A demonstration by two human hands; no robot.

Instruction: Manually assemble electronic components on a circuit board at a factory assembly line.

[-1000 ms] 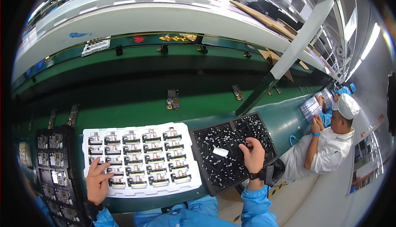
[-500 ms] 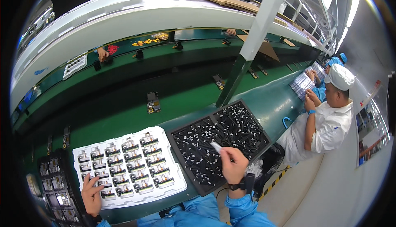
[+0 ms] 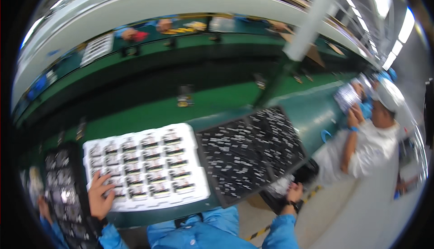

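The left hand (image 3: 101,197) is laid over the left edge of a white tray (image 3: 201,185), its fingers spread across the cells in the near left corner; whether a part is touched by the fingertips cannot be told because of the blur. The white tray is set on the green surface (image 3: 312,109) in front of the person, and its cells are filled in rows with small electronic modules (image 3: 153,164).

The right hand (image 3: 294,194) is held off the near edge of a dark tray (image 3: 210,172), toward its right end, just beside crumpled clear plastic (image 3: 280,186) and a black bag (image 3: 309,172). Its fingers are blurred, so whether anything is pinched cannot be told.

The dark tray is placed just to the right of the white one, turned at a slant, and is strewn with many small black parts (image 3: 248,154) with pale ends. At the far left, a black tray (image 3: 76,167) is loaded with circuit boards (image 3: 68,196), with another person's hand (image 3: 44,208) seen near it. Beyond the trays, a board (image 3: 184,97) is seen on a green strip (image 3: 226,96). To the right, a co-worker in white (image 3: 357,156) is seen with both arms raised.
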